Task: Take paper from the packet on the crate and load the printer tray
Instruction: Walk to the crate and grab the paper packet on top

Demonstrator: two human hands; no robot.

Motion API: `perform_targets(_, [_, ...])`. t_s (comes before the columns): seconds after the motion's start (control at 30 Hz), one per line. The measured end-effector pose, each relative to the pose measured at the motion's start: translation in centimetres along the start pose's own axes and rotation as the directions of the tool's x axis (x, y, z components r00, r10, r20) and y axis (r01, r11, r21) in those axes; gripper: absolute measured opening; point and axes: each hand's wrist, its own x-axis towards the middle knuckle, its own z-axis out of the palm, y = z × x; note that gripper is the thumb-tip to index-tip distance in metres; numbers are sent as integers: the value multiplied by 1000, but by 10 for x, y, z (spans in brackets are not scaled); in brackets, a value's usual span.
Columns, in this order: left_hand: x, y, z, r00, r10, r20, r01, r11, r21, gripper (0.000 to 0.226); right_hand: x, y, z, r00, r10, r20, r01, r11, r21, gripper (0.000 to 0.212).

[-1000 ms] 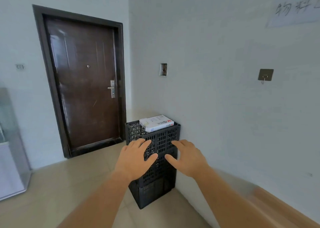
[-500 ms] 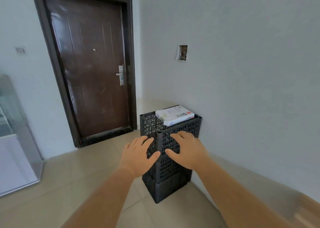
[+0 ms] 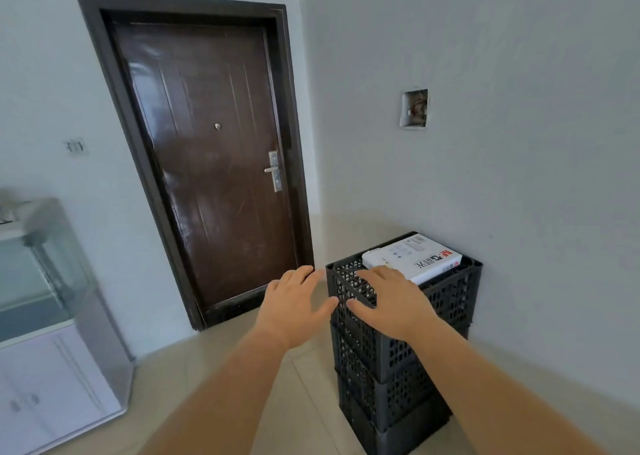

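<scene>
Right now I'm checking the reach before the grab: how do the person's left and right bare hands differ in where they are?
The right hand appears over the black perforated plastic crate stack, fingertips near the white paper packet; the left hand sits left of the crate, over the beige tiled floor. The right hand's fingertips look nearer the packet. Both are open, palms down, holding nothing.

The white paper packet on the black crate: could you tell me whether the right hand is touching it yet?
Cannot tell. In the head view the right hand overlaps the white paper packet's near corner, open-fingered, but one angle shows neither contact nor gap.
</scene>
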Motion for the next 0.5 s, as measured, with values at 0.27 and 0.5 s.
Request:
perform_targets(0.27, [101,-93,53,994,38,101,-29,995,-95,60,103,0,67,992,125,33,-124,992,-21,70])
perform_targets(0.5, [205,-144,79,962,235,141,-214,965,-148,62,174,2,101,952,307,0,-307,952,-25,69])
